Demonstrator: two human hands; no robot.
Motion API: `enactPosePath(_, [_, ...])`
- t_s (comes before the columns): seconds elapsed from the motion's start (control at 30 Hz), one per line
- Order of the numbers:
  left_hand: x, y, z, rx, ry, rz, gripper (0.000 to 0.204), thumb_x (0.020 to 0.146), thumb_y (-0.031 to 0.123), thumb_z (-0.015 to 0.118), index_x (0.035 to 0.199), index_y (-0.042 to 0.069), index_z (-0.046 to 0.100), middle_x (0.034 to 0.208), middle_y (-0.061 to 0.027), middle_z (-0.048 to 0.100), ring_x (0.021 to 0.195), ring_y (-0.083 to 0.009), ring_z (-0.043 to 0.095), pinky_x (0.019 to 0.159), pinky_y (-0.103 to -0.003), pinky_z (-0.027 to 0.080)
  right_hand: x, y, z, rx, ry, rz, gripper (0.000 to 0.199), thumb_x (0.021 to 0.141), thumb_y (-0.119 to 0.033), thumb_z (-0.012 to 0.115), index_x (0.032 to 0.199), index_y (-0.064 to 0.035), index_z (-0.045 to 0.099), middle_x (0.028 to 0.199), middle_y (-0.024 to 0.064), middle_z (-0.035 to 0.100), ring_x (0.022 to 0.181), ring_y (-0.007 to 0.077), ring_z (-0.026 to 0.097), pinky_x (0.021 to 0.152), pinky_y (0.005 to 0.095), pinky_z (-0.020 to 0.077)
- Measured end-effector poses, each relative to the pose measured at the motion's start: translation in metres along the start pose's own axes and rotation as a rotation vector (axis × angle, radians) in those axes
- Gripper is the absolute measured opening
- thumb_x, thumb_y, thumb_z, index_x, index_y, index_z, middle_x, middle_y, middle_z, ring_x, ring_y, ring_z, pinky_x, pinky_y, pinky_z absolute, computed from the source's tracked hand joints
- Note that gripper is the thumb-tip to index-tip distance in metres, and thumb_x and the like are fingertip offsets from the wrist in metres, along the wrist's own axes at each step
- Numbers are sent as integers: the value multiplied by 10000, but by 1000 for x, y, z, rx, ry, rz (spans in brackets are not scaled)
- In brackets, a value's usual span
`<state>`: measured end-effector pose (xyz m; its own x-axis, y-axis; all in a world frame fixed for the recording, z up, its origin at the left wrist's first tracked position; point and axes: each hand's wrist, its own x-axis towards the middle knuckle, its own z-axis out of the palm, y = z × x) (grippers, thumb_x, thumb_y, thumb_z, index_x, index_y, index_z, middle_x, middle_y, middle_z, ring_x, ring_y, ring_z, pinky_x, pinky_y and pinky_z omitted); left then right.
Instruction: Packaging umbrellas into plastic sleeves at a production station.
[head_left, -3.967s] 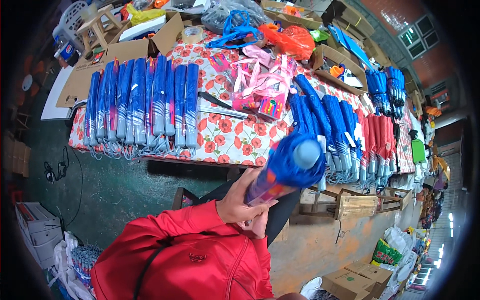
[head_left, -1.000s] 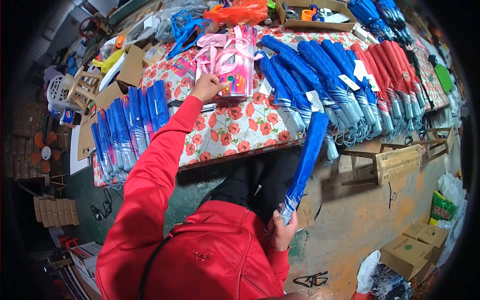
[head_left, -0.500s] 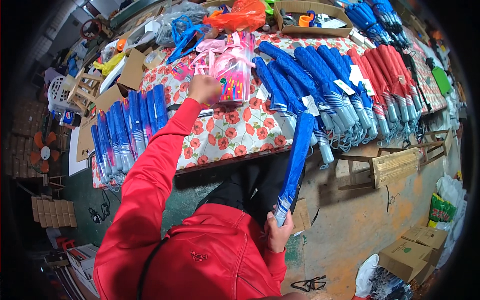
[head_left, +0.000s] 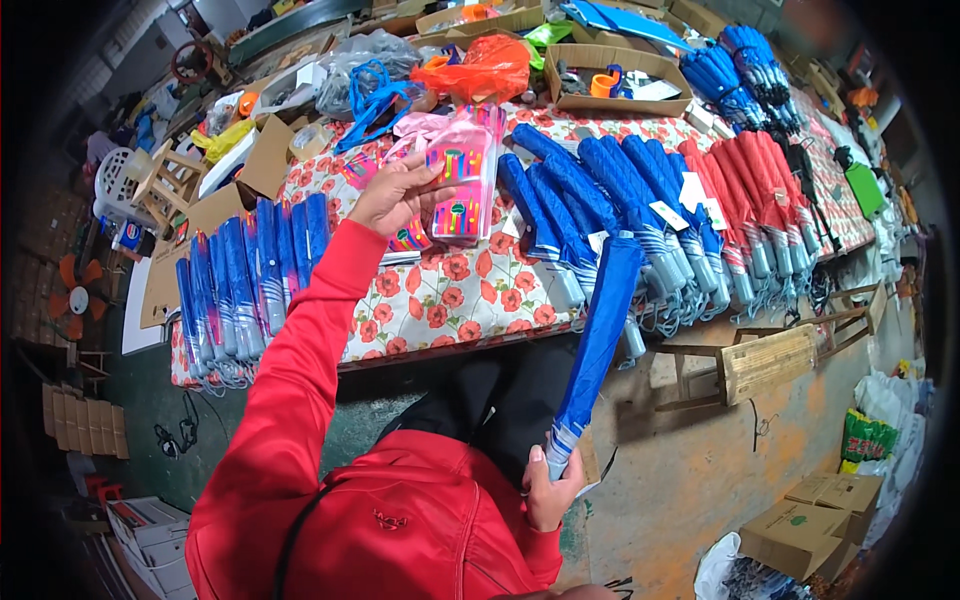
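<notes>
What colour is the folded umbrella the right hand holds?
The folded umbrella is blue, with silvery stripes near the right hand; best seen in the head view.

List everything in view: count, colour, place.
Table: one, white-and-red floral cover, centre
Held umbrella: one, blue, front right of centre
Left-row umbrellas: roughly ten, blue, table's left
Tagged umbrellas: several, blue, right of centre
Neighbouring umbrellas: several, red, farther right
Umbrella bundles: two, blue, far right corner
Printed packets: a pile, mostly pink, mid-table
Plastic bag: one, orange-red, table's far side
Open carton: one, brown, table's far side
Bench: one, wooden brown, floor right
Fan: one, orange blades, left
Chair: one, white, upper left
The rest is too small or blurred to count.
Left hand: one, red cuff, at the printed packets
Right hand: one, red cuff, around held umbrella's handle
</notes>
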<state>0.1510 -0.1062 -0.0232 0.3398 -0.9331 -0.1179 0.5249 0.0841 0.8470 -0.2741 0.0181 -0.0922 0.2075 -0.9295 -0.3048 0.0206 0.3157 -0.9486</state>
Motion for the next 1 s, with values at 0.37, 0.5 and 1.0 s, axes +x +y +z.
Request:
enactPosePath(0.37, [-78, 33, 102, 36, -107, 417, 228, 961, 79, 638, 1143, -57, 622, 1021, -142, 704, 907, -182, 704, 847, -325, 609, -27, -20, 3, -522, 42, -526, 383, 743, -73, 759, 1101, 16, 654, 833, 125, 688, 631, 264, 589, 615, 336, 499])
enactPosePath(0.5, [-87, 23, 98, 63, -23, 486, 202, 962, 105, 648, 1088, -53, 654, 969, -114, 711, 866, -150, 694, 799, -292, 604, -36, -27, 4, -644, -25, -668, 442, 706, -53, 773, 1126, 19, 652, 866, 146, 696, 655, 297, 604, 630, 358, 512])
enactPosePath(1.0, [-120, 24, 80, 392, 3, 552, 196, 913, 126, 725, 1003, -49, 717, 820, -40, 699, 692, -74, 611, 645, -193, 525, -30, -21, -1, -733, 15, -932, 474, 715, -43, 780, 1162, 24, 638, 971, 186, 702, 700, 324, 629, 644, 369, 523])
